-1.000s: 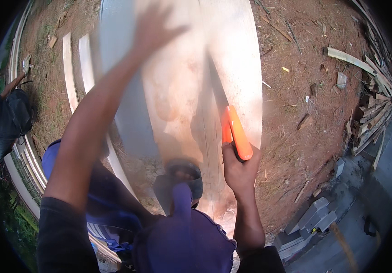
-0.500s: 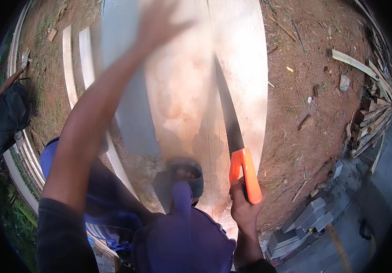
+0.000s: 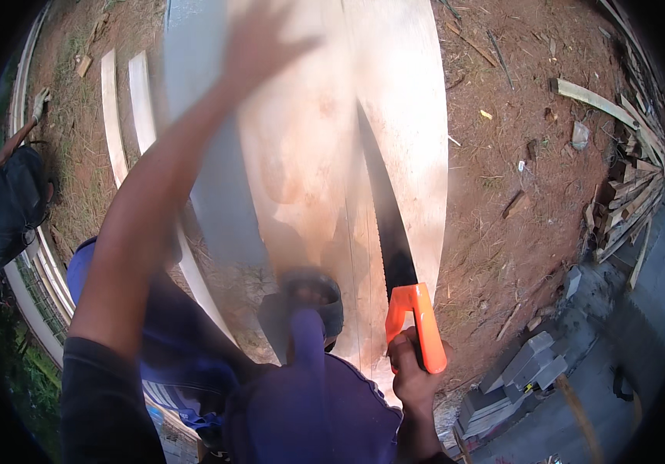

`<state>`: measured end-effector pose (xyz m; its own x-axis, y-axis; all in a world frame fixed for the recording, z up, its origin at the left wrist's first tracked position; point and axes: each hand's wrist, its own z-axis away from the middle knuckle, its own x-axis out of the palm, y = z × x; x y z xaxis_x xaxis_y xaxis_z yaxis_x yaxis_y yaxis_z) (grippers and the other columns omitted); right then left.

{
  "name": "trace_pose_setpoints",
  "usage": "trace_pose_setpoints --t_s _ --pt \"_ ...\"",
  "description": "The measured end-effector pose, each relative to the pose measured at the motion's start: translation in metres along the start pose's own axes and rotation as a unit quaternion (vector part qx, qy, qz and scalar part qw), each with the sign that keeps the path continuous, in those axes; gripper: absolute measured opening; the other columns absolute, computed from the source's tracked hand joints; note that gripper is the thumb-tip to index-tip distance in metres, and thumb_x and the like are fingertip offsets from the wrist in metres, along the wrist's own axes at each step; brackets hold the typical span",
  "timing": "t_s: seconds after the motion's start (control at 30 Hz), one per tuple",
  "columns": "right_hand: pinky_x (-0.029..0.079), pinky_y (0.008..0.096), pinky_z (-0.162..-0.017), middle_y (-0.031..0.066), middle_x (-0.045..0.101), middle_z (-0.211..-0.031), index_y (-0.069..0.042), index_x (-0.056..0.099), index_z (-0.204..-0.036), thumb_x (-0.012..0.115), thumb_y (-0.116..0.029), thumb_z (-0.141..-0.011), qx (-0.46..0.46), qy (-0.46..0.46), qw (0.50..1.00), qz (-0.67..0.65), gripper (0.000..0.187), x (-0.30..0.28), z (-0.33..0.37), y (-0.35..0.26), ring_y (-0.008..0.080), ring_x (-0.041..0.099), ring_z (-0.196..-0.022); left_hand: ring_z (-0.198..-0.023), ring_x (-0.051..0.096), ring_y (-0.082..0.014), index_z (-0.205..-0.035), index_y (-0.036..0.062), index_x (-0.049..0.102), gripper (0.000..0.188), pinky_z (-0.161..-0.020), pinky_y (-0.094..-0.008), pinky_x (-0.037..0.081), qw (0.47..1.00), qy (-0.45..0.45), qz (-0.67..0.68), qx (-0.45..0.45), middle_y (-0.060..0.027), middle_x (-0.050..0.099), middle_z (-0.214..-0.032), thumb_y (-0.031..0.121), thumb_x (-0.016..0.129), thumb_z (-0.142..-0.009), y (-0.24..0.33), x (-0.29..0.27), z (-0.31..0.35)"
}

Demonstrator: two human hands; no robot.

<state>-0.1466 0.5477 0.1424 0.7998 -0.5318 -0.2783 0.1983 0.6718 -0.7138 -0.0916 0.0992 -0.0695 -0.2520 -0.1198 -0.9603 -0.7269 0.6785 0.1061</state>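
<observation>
A handsaw (image 3: 390, 224) with a dark toothed blade and an orange handle (image 3: 427, 329) is in my right hand (image 3: 416, 370), fingers wrapped round the grip. Its blade points away from me, with the tip on or in a dark line running along a pale wooden board (image 3: 301, 178). Whether the blade passes through the board cannot be made out. My left hand (image 3: 264, 46), somewhat blurred, lies with fingers spread at the board's far part. My foot in dark open-toed footwear (image 3: 305, 290) is on the near part, left of a thin line along the wood.
Two pale strips of wood (image 3: 141, 100) lie on the ground at left. Another person (image 3: 11, 205) in dark clothing bends at the far left. A heap of wood offcuts (image 3: 630, 205) lies at right, and grey blocks (image 3: 502, 394) stand on grey paving at lower right.
My right hand and the saw have moved back toward me, and the orange handle sits lower. My left hand stays spread at the board's far part. The other person's arm has shifted slightly.
</observation>
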Motion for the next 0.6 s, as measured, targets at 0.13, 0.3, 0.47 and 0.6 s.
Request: trace_pose_setpoints --t_s 0.13,0.3,0.47,0.6 --pt "0.034 0.0306 -0.051 -0.0011 0.047 -0.058 0.005 0.053 -0.073 0.061 -0.009 -0.090 -0.088 0.029 0.995 0.025 0.023 0.076 -0.174 -0.076 0.0057 0.041 -0.058 -0.149 0.033 -0.0342 -0.146 0.0138 0.055 0.089 -0.124 -0.0512 0.021 0.999 -0.013 0.025 -0.018 -0.0192 0.040 -0.158 0.073 0.067 -0.082 0.007 -0.001 -0.011" --pt "0.038 0.0269 -0.052 -0.0005 0.053 -0.063 0.003 0.061 -0.078 0.064 -0.002 -0.088 -0.017 0.002 0.998 -0.065 0.011 0.035 -0.059 -0.012 0.0045 0.046 -0.058 -0.149 0.032 -0.0339 -0.147 0.0137 0.054 0.091 -0.124 -0.0505 0.021 0.999 -0.009 0.030 -0.016 -0.0201 0.039 -0.158 0.075 0.065 -0.081 -0.020 -0.011 -0.007" --pt "0.045 0.0274 -0.052 0.0057 0.059 -0.062 0.008 0.068 -0.096 0.062 0.003 -0.084 -0.051 -0.003 0.996 0.078 0.014 -0.028 0.054 0.024 0.0089 0.058 -0.055 -0.142 0.039 -0.0421 -0.139 0.0033 0.057 0.080 -0.116 -0.0509 0.035 0.992 0.009 0.125 -0.032 -0.0264 0.047 -0.149 0.056 0.076 -0.082 -0.003 0.007 0.002" --pt "0.037 0.0296 -0.050 0.0016 0.051 -0.059 0.003 0.057 -0.076 0.063 -0.005 -0.088 -0.071 -0.015 0.997 -0.010 0.016 0.062 -0.108 -0.030 0.0051 0.043 -0.057 -0.150 0.032 -0.0333 -0.146 0.0127 0.055 0.091 -0.124 -0.0521 0.021 1.000 0.007 0.006 -0.012 -0.0207 0.039 -0.158 0.076 0.066 -0.081 -0.007 -0.002 -0.002"
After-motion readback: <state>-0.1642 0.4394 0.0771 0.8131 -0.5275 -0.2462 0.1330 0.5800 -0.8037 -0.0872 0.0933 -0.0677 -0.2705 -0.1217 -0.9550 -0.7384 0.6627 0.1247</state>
